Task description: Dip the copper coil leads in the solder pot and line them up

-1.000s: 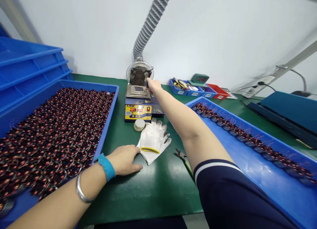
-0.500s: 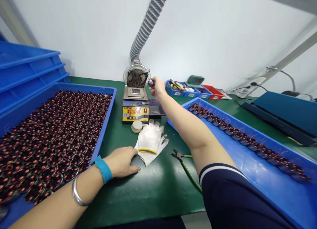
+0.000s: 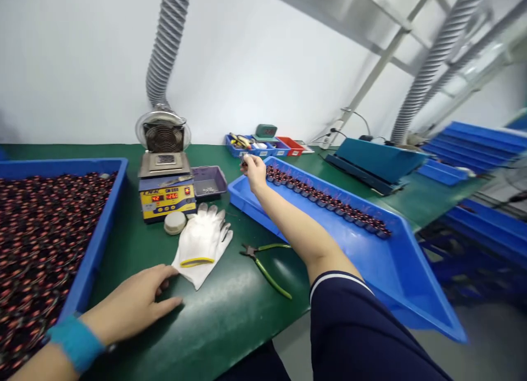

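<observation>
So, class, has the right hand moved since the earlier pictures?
Yes: the right hand has moved right, away from the yellow-fronted unit.

The small part (image 3: 242, 159) is mostly covered by the right hand (image 3: 256, 172), so I can't really make it out, and the right arm (image 3: 300, 222) blocks a chunk of the blue tray (image 3: 366, 265). The big parts tray (image 3: 96, 235) runs off the left edge, the left forearm (image 3: 43, 364) gets chopped at the bottom, and the grey hose (image 3: 168, 40) leaves through the top. Labels (image 3: 262, 152) on the little bins (image 3: 233, 147) are way too tiny to read, and the stacked trays (image 3: 477, 145) far right look pretty smeary.
</observation>
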`<state>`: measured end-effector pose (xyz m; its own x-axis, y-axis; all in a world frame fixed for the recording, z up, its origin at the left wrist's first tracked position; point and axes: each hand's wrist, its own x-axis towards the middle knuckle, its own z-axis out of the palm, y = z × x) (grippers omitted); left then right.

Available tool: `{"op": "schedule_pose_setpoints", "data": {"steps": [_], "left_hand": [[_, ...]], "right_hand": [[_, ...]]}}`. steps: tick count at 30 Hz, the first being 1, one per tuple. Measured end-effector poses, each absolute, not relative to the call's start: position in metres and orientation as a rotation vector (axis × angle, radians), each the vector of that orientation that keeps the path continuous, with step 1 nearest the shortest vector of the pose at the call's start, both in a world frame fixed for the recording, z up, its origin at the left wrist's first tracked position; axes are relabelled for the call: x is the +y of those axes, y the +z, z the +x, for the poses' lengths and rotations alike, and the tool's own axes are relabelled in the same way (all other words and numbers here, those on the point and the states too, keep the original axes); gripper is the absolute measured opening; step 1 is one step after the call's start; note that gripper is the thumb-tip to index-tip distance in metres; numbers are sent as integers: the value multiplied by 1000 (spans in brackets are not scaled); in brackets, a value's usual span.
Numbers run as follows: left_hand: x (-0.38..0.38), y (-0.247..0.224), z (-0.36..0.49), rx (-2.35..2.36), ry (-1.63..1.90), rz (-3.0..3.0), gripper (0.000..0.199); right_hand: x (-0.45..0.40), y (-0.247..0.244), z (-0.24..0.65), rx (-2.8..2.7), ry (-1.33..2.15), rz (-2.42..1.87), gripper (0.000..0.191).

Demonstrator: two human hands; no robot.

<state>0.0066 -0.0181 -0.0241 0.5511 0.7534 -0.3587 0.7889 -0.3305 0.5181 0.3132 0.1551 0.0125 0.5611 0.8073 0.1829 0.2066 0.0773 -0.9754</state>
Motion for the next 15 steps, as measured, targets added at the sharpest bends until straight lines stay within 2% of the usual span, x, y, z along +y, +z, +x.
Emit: {"op": "schedule_pose_setpoints", "data": {"steps": [5, 12, 15], "left_hand": [[-15, -42, 1, 1254, -16, 2103, 55], [-10, -52, -7, 1272, 70, 2104, 52], [-6, -42, -6, 1319, 123, 2103, 55]], "right_hand": [[135, -19, 409, -802, 303, -1752, 37], [112, -43, 477, -710, 167, -2077, 25], [111, -43, 478, -808, 153, -2113, 28]]}}
